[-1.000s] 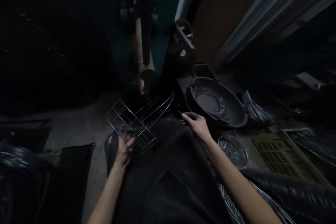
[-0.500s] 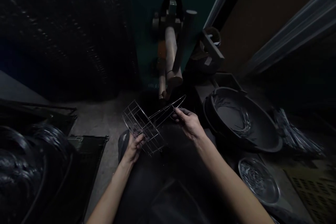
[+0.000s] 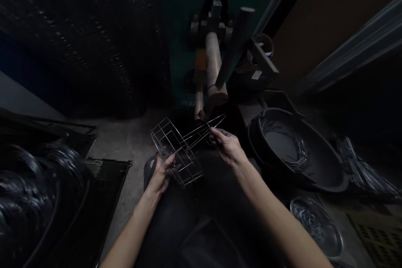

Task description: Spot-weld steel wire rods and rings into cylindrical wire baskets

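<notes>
Left hand (image 3: 161,174) clasps the near end of the wire-mesh frame (image 3: 177,153) over my lap; long axis runs near-left to far-right. Right hand (image 3: 228,147), fingers curled, lies nearer the frame's curved wire tips (image 3: 211,124); cannot tell whether it pinches them.

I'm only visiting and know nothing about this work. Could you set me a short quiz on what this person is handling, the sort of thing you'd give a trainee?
1. Which hand holds the flat cage end of the welded wire frame, the left hand or the right hand?
2. True or false: the wide black basin to the person's right has wire pieces in it.
3. What lies in the round metal dish in front of the basin?

Key: 1. Left hand. 2. True. 3. Wire pieces.
</notes>
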`<state>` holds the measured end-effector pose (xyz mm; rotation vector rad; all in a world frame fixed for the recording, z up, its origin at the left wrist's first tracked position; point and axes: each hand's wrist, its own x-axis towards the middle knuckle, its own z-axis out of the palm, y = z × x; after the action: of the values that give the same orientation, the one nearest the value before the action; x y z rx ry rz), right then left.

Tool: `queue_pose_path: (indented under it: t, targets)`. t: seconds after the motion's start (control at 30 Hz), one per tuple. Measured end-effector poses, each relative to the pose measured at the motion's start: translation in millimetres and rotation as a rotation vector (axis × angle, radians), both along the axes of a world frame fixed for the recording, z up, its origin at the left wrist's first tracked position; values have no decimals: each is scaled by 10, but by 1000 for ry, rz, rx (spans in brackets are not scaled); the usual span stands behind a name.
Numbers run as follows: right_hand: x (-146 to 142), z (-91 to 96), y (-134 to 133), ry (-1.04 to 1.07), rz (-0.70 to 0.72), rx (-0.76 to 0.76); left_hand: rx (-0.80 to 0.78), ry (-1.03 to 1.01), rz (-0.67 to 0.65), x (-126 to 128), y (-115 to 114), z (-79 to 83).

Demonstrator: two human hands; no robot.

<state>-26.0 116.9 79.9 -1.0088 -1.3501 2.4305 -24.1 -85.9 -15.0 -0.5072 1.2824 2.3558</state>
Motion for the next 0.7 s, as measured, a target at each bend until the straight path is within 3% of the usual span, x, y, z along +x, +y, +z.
queue_pose_path:
  t: [0.7]
  targets:
    - [-29, 73, -14, 15, 67, -13, 17, -99, 40, -52, -3, 355]
